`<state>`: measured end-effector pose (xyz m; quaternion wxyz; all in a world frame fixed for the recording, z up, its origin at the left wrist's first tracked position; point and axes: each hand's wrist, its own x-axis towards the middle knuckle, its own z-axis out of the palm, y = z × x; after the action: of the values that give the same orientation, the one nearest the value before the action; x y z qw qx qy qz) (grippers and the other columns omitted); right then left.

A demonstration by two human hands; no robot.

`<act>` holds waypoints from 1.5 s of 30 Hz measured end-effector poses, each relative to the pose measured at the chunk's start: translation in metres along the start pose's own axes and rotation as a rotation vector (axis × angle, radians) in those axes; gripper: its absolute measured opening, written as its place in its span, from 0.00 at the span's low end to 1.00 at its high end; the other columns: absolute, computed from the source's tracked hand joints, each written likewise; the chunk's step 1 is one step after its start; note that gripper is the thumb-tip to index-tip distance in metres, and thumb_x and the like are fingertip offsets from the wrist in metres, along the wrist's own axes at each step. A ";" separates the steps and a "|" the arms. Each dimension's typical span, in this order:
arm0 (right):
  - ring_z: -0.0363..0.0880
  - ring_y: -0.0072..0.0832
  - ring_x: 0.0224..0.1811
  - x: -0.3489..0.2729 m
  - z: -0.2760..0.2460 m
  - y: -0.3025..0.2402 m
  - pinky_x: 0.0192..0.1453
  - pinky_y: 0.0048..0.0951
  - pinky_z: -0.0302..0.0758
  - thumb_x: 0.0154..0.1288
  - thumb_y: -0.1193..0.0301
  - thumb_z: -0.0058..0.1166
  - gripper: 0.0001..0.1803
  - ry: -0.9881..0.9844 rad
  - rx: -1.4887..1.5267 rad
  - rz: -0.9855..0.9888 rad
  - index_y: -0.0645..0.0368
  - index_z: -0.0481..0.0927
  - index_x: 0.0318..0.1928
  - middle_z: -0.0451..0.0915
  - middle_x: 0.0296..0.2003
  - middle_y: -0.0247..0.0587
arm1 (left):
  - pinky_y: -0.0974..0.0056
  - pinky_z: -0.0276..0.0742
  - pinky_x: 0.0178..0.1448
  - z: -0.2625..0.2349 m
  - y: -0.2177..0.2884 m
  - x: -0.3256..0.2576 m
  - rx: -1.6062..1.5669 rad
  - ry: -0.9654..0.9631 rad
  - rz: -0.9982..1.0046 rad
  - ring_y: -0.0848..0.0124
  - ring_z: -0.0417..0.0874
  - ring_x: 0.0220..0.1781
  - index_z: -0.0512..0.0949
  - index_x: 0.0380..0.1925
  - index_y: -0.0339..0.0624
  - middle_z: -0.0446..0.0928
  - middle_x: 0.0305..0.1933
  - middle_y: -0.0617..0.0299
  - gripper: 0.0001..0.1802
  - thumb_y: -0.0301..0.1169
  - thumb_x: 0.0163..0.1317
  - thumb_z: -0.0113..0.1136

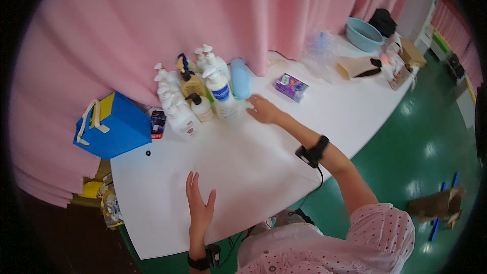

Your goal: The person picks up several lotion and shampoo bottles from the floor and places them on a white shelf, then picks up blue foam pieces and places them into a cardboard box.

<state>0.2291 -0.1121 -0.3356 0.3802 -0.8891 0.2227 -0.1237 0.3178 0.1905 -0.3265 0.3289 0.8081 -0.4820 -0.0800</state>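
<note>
My right hand (262, 109) reaches across the white table (243, 172) with its fingers spread, just right of a cluster of several pump bottles (195, 96). Nearest to it is a white pump bottle with a blue label (222, 94), and a light blue bottle (240, 78) stands behind. The hand holds nothing. My left hand (199, 204) lies flat on the table near its front edge, fingers apart and empty. Both wrists wear black bands.
A blue box with cream handles (112, 124) sits at the table's left end. A small purple carton (291, 87) lies right of the bottles. Farther right are a clear plastic bag (320, 50), a light blue basin (363, 34) and brown boxes (412, 53). A pink curtain (152, 15) hangs behind.
</note>
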 end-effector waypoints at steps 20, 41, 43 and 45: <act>0.61 0.45 0.57 -0.425 0.077 -0.049 0.57 0.44 0.60 0.62 0.64 0.39 0.24 0.683 -0.422 0.507 0.66 0.61 0.55 0.59 0.57 0.54 | 0.54 0.44 0.65 0.079 0.199 -0.096 -1.887 -1.267 -0.238 0.56 0.49 0.66 0.48 0.62 0.47 0.47 0.65 0.47 0.37 0.59 0.59 0.23; 0.73 0.33 0.23 -0.666 -0.091 -0.207 0.25 0.24 0.71 0.55 0.78 0.46 0.07 0.456 1.174 -1.009 0.67 0.76 0.24 0.75 0.27 0.47 | 0.62 0.66 0.51 0.194 0.293 -0.219 -1.332 -0.855 -0.063 0.59 0.73 0.48 0.59 0.56 0.40 0.65 0.55 0.48 0.29 0.48 0.63 0.27; 0.74 0.35 0.24 -0.659 -0.109 -0.183 0.26 0.27 0.72 0.56 0.74 0.48 0.08 0.223 1.087 -1.142 0.68 0.77 0.25 0.75 0.29 0.48 | 0.63 0.66 0.50 0.204 0.303 -0.209 -1.315 -0.851 -0.058 0.59 0.74 0.48 0.60 0.55 0.39 0.66 0.54 0.49 0.29 0.47 0.62 0.28; 0.74 0.38 0.25 -0.644 -0.117 -0.147 0.27 0.31 0.73 0.54 0.67 0.53 0.15 0.024 1.066 -1.276 0.68 0.76 0.34 0.76 0.32 0.47 | 0.63 0.67 0.49 0.216 0.308 -0.193 -1.246 -0.814 -0.049 0.60 0.75 0.45 0.63 0.52 0.38 0.69 0.51 0.50 0.27 0.47 0.62 0.29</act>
<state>-0.3324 0.2207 -0.1815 0.6048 -0.5439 -0.4087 -0.4140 -0.1036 0.1544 -0.3419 0.5197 0.3890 -0.4128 -0.6389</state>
